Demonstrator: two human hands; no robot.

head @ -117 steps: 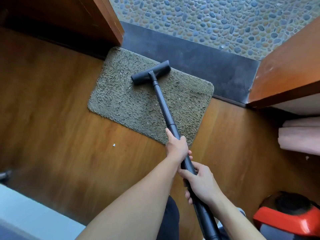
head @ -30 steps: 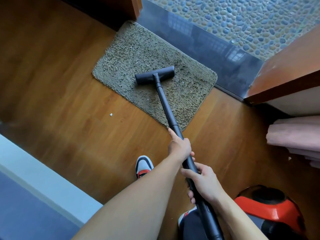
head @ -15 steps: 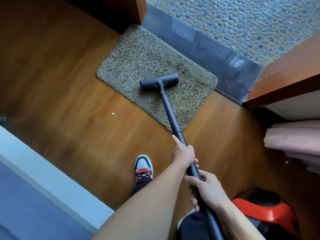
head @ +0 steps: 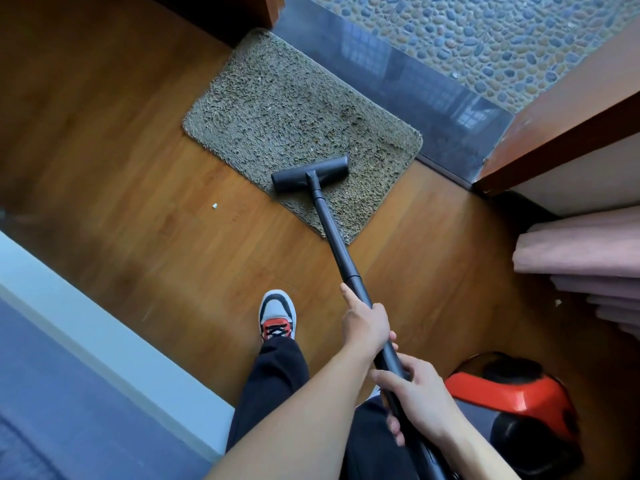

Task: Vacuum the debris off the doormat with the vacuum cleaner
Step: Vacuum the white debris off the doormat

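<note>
The mat [head: 301, 133] lies on the wooden floor [head: 121, 150], its far edge against a dark stone sill [head: 415, 84]. Beyond the sill is pebble paving [head: 485, 36]. The black nozzle [head: 310, 175] sits flat on the near part of the mat, close to its near edge and lying roughly along it. From the middle of the nozzle the black tube [head: 337, 244] runs back over the mat's edge and above the floor toward the person.

Both hands hold the tube. The left hand [head: 365, 327] grips it just below a collar joint, fingers wrapped round and the forefinger stretched along the tube toward the nozzle. The right hand [head: 419, 396] grips it just behind the left, fingers curled round the tube.

Pale flecks show in the pile toward the mat's far right. They may be debris, but they are too small to tell. One white scrap [head: 214, 205] lies on the floor left of the mat, apart from it.

The red and black vacuum body [head: 512, 400] stands on the floor at the person's right. A grey, white and red shoe [head: 277, 318] is planted left of the tube. Pink cloth [head: 581, 251] hangs at the right edge, and a pale ledge [head: 104, 341] crosses the lower left corner.
</note>
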